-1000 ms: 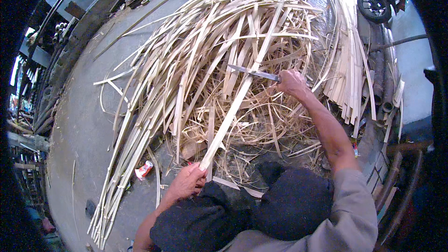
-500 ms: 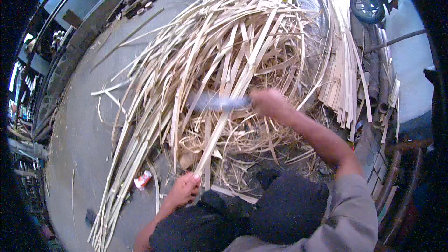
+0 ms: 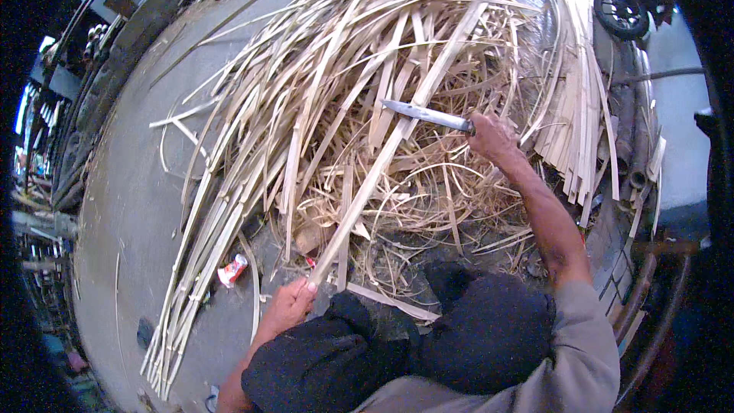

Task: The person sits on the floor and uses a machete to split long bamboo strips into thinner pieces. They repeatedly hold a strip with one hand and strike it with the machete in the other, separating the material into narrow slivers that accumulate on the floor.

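My left hand point(image 3: 292, 304) is closed round the near end of a long pale bamboo strip point(image 3: 365, 197), which slants away to the upper right across the heap. In my right hand point(image 3: 493, 138) is the handle of a large knife point(image 3: 428, 115). Its broad metal blade points left and lies across the strip, about midway along it; whether the edge touches the wood I cannot tell. Beneath both lies a big heap of bamboo strips and curled shavings point(image 3: 413, 157), spread in front of my knees.
A bundle of long thin strips point(image 3: 187, 268) runs down the left side beside a crumpled red and white packet point(image 3: 232, 270). Flat wide slats point(image 3: 569, 145) lie at the right, next to dark poles point(image 3: 625, 138). A motorcycle wheel point(image 3: 621, 11) stands at the far right.
The knife, blurred and nearer before, has moved away along the strip with my right hand and now shows sharply. My left hand keeps hold of the strip's end. The view has shifted slightly.
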`<state>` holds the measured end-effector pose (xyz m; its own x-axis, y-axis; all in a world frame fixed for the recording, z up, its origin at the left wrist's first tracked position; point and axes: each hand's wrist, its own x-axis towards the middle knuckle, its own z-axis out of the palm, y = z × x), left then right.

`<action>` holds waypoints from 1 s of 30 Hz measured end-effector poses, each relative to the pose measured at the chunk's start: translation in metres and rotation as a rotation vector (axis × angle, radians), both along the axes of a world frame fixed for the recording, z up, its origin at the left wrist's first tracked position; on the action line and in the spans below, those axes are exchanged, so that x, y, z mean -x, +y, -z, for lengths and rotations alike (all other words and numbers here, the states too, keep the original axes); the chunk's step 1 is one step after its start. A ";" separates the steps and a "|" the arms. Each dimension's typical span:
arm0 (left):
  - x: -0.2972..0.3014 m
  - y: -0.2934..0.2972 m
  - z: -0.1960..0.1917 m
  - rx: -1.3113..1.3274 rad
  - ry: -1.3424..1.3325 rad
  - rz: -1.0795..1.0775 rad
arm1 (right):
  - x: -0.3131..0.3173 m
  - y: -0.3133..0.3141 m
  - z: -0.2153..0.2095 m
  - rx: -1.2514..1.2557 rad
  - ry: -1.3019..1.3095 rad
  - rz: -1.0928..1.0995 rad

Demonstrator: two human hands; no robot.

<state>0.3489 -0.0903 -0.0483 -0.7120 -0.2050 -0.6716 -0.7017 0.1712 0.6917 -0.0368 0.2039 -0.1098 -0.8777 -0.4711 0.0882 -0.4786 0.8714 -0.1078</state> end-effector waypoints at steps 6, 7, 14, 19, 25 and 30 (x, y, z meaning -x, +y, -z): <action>-0.012 -0.012 -0.003 -0.122 0.017 -0.024 | 0.026 -0.009 0.000 -0.120 -0.087 -0.306; -0.015 -0.012 -0.002 -0.175 -0.013 0.003 | 0.033 -0.008 -0.006 -0.085 -0.127 0.191; 0.013 -0.018 0.024 -0.103 0.042 0.048 | -0.033 -0.016 0.008 0.470 -0.315 -0.178; 0.051 -0.018 0.043 -0.027 0.160 0.130 | -0.120 -0.061 0.007 0.862 -1.008 -0.153; 0.071 -0.010 0.042 -0.295 0.082 0.065 | -0.130 -0.097 -0.022 1.239 -1.535 0.074; 0.048 -0.005 0.040 -0.081 0.001 0.000 | -0.100 -0.096 -0.018 1.282 -1.251 0.068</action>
